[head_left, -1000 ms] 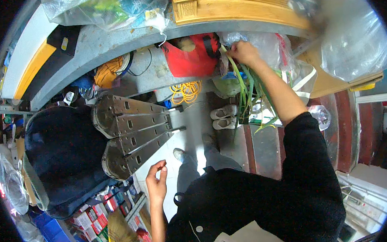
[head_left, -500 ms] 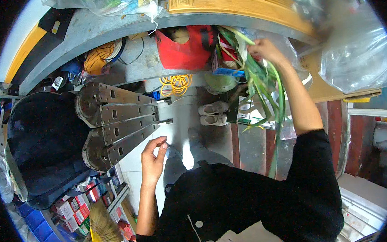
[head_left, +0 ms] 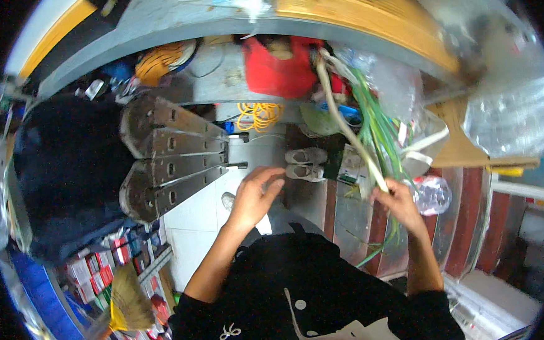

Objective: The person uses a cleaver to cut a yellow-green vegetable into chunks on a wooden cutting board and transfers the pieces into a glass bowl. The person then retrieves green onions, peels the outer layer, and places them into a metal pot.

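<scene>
My right hand [head_left: 400,206], right of the middle, pinches the near end of a long pale stalk of green onion [head_left: 348,130]. The stalk slants up and away to a cluttered shelf. More green onion leaves [head_left: 374,117] trail beside it, and some hang down past my hand toward the steps. A clear plastic bottle [head_left: 432,195] lies just right of that hand. Nothing is in my left hand [head_left: 255,199], which hovers over the floor in front of my body with its fingers stretched and thumb apart. A pair of pale shoes [head_left: 304,163] stands beyond it.
On the left, a folded metal ladder [head_left: 174,154] sits beside a large black bag [head_left: 70,176]. A broom [head_left: 130,297] leans at the lower left. Ahead are a red bag [head_left: 278,70], a coiled yellow cord [head_left: 260,116] and a grey shelf edge [head_left: 214,42]. Brown-edged steps [head_left: 428,235] descend at right.
My right hand has come down toward my body, drawing the pale stalk along. My left hand has moved right and forward, fingers stretching. The view has shifted slightly.
</scene>
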A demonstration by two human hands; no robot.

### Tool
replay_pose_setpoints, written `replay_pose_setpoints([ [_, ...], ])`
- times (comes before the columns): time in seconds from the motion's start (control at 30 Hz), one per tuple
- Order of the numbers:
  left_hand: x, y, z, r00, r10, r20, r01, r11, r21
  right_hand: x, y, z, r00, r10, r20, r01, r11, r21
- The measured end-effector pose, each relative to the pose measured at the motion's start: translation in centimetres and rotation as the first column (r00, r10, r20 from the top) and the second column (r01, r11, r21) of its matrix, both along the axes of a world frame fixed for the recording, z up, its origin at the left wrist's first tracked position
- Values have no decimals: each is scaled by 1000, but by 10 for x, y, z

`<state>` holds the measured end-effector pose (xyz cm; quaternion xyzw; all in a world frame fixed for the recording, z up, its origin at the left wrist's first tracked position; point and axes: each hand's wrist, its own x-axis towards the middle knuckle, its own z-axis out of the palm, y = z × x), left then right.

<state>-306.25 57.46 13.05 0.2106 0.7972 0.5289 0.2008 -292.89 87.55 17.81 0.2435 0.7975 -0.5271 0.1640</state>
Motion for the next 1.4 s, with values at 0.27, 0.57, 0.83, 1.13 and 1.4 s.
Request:
replay_pose_setpoints([
  [0.27, 62, -78, 0, 970, 225, -91, -235, 965, -117, -6, -65, -40, 763, 552, 337, -643, 705, 300],
  [0.57, 216, -237, -5, 818, 551, -165, -575, 772, -271, -70, -272, -118, -140, 937, 319, -879, -266, 396],
  [0.83, 425, -385, -14, 533, 761, -370, -820, 356, -449, 101, -617, -34, -493, 861, 128, -808, -508, 299],
  [1.13, 636, -486, -15, 19, 944, -330, -888, -136, -439, 313, -820, -23, -916, 387, 108, -296, -832, 470],
  [1.4, 830, -585, -1, -239, 929, -283, -760, -360, -541, 488, -966, -57, -965, 180, -191, -231, -929, 290],
])
